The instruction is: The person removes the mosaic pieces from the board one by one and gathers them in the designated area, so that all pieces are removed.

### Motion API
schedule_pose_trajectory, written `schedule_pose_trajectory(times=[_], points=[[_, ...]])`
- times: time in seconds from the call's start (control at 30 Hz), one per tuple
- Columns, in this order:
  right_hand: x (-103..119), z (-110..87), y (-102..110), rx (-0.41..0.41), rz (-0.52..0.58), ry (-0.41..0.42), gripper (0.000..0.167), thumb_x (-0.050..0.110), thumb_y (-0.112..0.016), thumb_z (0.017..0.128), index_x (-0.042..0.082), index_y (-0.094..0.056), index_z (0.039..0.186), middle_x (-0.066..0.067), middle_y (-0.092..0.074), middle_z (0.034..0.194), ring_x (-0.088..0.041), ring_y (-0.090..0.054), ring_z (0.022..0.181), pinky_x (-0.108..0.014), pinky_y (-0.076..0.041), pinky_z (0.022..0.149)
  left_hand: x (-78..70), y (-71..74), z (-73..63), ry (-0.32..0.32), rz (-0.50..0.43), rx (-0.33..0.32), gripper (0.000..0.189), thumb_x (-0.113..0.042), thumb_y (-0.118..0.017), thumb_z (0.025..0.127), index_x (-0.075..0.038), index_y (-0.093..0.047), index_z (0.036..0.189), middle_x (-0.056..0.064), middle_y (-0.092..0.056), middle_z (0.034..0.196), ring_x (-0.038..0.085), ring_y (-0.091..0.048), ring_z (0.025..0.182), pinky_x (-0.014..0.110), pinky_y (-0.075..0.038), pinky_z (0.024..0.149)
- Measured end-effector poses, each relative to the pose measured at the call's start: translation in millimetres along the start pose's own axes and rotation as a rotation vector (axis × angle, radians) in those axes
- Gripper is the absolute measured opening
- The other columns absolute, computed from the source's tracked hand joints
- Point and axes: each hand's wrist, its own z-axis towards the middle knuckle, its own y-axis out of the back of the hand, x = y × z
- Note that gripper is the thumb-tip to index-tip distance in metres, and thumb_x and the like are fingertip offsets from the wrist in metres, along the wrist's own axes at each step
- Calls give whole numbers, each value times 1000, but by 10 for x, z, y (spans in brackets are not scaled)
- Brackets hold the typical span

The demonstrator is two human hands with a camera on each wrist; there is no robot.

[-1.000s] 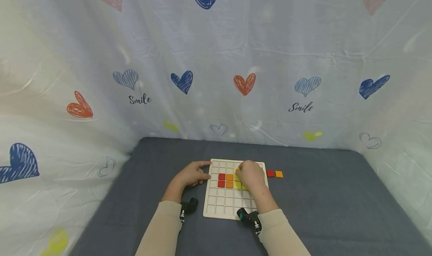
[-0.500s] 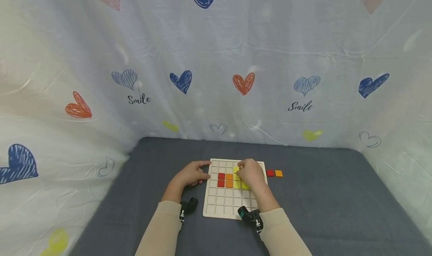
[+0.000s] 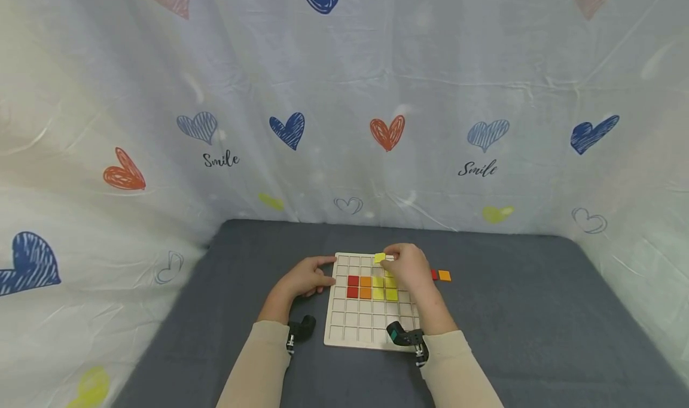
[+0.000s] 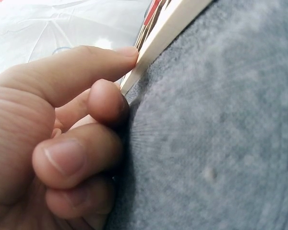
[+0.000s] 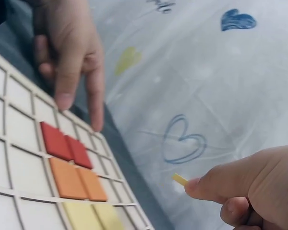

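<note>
A pale wooden grid board (image 3: pixel 344 334) lies on the grey cloth. Red tiles (image 3: pixel 353 281), orange tiles (image 3: pixel 365 282) and several yellow tiles (image 3: pixel 378 294) sit side by side in its cells. Between thumb and index finger, my right hand (image 3: pixel 410 268) pinches a yellow tile (image 3: pixel 380 257) above the board's far part; the right wrist view shows the pinched tile (image 5: pixel 179 179) edge-on. My left hand (image 3: pixel 303 276) touches the board's left edge with extended thumb and index finger. Its other fingers (image 4: pixel 65 158) are bent and hold nothing. The right hand covers some far-right cells.
To the right of the board lie a loose red tile (image 3: pixel 434 274), partly hidden by the hand, and a loose orange tile (image 3: pixel 444 275). A white curtain (image 3: pixel 344 97) with printed hearts rises behind the grey table (image 3: pixel 517 312) and along its sides.
My right hand has risen and moved to the right and away from me, bringing the yellow tile up off the board. The left hand has stayed at the edge.
</note>
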Motion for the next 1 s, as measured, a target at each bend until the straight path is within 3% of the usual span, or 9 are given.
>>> schedule_pose_trajectory(times=[0.17, 0.27, 0.33, 0.43, 0.57, 0.63, 0.67, 0.77, 1.0], points=[[18, -16, 198, -13, 77, 11, 32, 17, -78, 92, 5, -75, 122, -7, -53, 82, -20, -44, 64, -35, -38, 59, -11, -7, -2, 5, 4, -3, 66, -15, -79, 92, -17, -53, 152, 6, -59, 59, 12, -32, 37, 28, -34, 40], [16, -36, 320, -19, 117, 33, 33, 16, -76, 93, 3, -74, 124, -8, -50, 81, -18, -37, 58, -34, -35, 56, -13, -8, -1, 8, 4, -5, 66, -15, -79, 92, -17, -53, 152, 6, -59, 59, 12, -32, 38, 29, -34, 40], [12, -54, 402, -30, 128, 39, 34, 18, -76, 94, 4, -73, 125, -8, -56, 91, -16, -41, 66, -33, -37, 61, -10, -7, 1, 6, 6, -6, 66, -15, -79, 92, -17, -53, 152, 6, -59, 58, 12, -32, 38, 29, -34, 40], [-6, -81, 531, -32, 165, 30, 37, 20, -74, 95, 5, -72, 128, -16, -57, 103, -23, -42, 71, -37, -40, 66, 0, -7, 8, 6, 8, -8, 65, -16, -79, 92, -18, -53, 152, 6, -59, 58, 12, -32, 38, 29, -34, 40], [-67, -99, 690, -17, 218, -6, 42, 21, -71, 98, 4, -66, 136, -25, -56, 129, -34, -57, 101, -48, -48, 83, 7, -5, 15, 5, 1, -5, 65, -16, -79, 91, -18, -54, 152, 6, -59, 58, 12, -33, 38, 29, -34, 40], [-113, -104, 763, -13, 229, -22, 44, 21, -69, 99, 3, -64, 139, -23, -49, 146, -36, -49, 131, -53, -44, 100, 9, -2, 15, 5, -1, -3, 66, -16, -79, 91, -18, -53, 152, 6, -59, 58, 12, -33, 38, 29, -34, 40], [-136, -107, 798, -12, 235, -30, 44, 20, -69, 100, 3, -63, 140, -23, -46, 149, -37, -45, 137, -54, -42, 104, 9, 0, 14, 3, -3, -2, 66, -16, -79, 91, -17, -53, 152, 6, -59, 58, 12, -33, 38, 29, -34, 40], [-206, -118, 886, -13, 242, -46, 46, 20, -67, 101, 3, -61, 142, -23, -44, 151, -38, -43, 137, -55, -40, 105, 15, 1, 14, 1, -2, -3, 66, -16, -80, 91, -18, -53, 152, 6, -59, 58, 12, -33, 38, 29, -34, 40], [-402, -132, 1044, -48, 216, -64, 46, 20, -67, 101, 3, -60, 143, -23, -49, 144, -35, -47, 123, -50, -41, 97, 25, -6, 20, 8, -2, -6, 65, -16, -80, 91, -19, -54, 151, 6, -59, 59, 12, -32, 38, 29, -34, 41]])
